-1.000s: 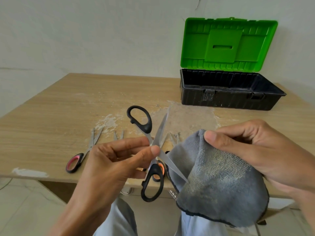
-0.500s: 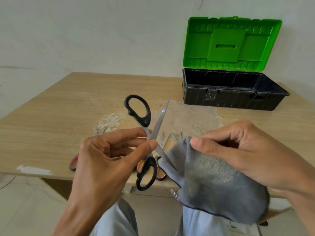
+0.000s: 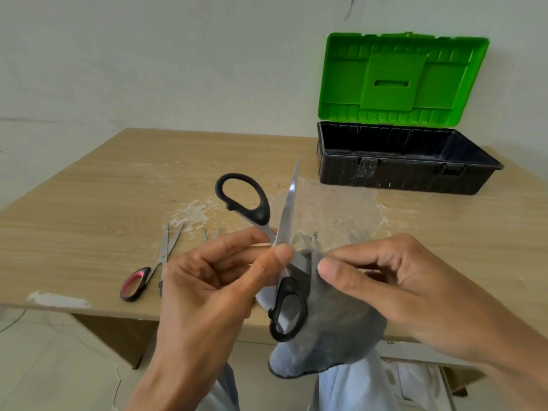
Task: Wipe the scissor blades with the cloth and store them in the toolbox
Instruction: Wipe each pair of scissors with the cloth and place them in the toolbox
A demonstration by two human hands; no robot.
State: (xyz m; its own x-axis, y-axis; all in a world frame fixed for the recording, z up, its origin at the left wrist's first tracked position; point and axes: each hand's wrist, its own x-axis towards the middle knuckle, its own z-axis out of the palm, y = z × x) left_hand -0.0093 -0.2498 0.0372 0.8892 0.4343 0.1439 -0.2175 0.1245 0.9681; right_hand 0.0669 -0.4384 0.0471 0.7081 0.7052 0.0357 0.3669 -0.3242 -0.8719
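My left hand (image 3: 213,280) pinches black-handled scissors (image 3: 261,215) at the pivot, holding them spread wide above the table's front edge. One blade points up and away. The other blade runs down to the right into a grey cloth (image 3: 329,321), which my right hand (image 3: 409,289) pinches around it right beside the pivot. The toolbox (image 3: 406,173), black with an upright green lid, stands open at the back right of the table.
Scissors with red-and-black handles (image 3: 148,271) lie on the wooden table (image 3: 89,209) at the front left. Tips of more scissors show behind my hands. White scuffs mark the table's middle. My knees are below the table edge.
My right hand has slid the cloth up the lower blade toward the pivot, and both hands have come closer together. The scissors have risen slightly.
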